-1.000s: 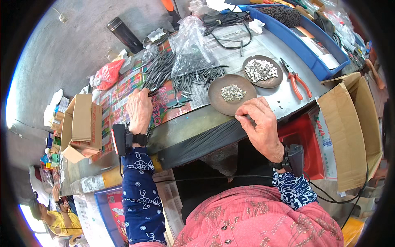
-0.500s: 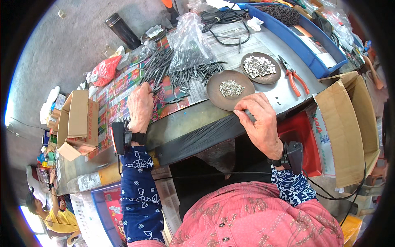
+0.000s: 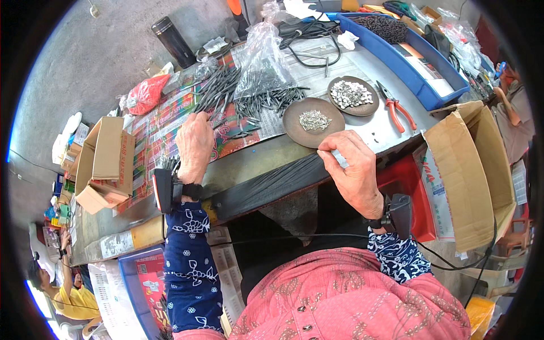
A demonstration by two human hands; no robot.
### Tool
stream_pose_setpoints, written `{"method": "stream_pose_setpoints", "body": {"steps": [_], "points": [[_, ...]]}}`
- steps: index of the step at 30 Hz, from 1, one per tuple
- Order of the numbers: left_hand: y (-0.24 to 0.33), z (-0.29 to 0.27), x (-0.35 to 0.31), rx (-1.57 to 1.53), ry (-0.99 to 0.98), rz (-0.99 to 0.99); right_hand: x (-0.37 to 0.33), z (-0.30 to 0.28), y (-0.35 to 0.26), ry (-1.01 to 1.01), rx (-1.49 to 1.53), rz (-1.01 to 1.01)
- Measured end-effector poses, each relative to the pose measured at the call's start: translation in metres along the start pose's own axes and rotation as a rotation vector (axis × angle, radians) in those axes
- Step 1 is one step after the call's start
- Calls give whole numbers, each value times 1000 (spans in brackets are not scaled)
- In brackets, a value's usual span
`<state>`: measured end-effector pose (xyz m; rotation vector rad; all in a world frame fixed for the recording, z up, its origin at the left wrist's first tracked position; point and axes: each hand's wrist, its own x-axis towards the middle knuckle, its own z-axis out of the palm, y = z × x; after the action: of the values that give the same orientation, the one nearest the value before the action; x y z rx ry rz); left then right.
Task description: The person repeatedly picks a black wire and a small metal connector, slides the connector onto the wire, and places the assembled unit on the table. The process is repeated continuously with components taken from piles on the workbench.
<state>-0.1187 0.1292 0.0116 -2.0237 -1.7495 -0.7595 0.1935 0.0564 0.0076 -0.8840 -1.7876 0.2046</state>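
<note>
My left hand [image 3: 194, 145] hovers over patterned sheeting by the near edge of a pile of thin black tubes [image 3: 218, 90]. Its fingers are curled together, and what they hold, if anything, is hidden. My right hand [image 3: 352, 170] is at the table's front edge, thumb and forefinger pinched; anything between them is too small to make out. Just beyond it sits a round brown dish [image 3: 294, 126] with small silvery metal pins [image 3: 314, 120]. A second brown dish [image 3: 362, 112] behind it holds small white and dark pieces [image 3: 351, 94].
A clear plastic bag [image 3: 260, 62] lies on the black tubes. Red-handled pliers [image 3: 396, 110] rest right of the dishes, before a long blue bin [image 3: 433, 101]. Open cardboard boxes stand left [image 3: 107, 158] and right [image 3: 462, 175]. Another person [image 3: 76, 297] sits far left.
The view has shifted slightly, so the table's right side appears further left. Both hands keep nearly the same place and closed pose. More of a person shows at the far right.
</note>
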Motion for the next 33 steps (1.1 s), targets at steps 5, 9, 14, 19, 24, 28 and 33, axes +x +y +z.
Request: {"method": "stream_pose_setpoints", "body": {"steps": [5, 9, 14, 19, 24, 28, 33], "points": [[6, -8, -5, 83, -14, -26, -2, -1, -4, -7, 24, 1], [8, -10, -5, 137, -51, -19, -2, -1, -8, -20, 42, -7], [8, -8, -7, 157, 21, 62, -2, -3, -10, -23, 51, -18], [3, -8, -9, 181, 5, 74, -4, -2, -11, -16, 75, -7], [5, -9, -6, 211, -20, 103, -5, -1, -11, -33, 101, 32], [7, -9, -7, 143, 21, 90, -5, -1, -10, -31, 106, 11], [4, -9, -8, 180, -42, 108, -6, -1, -10, -44, 116, 39]]}}
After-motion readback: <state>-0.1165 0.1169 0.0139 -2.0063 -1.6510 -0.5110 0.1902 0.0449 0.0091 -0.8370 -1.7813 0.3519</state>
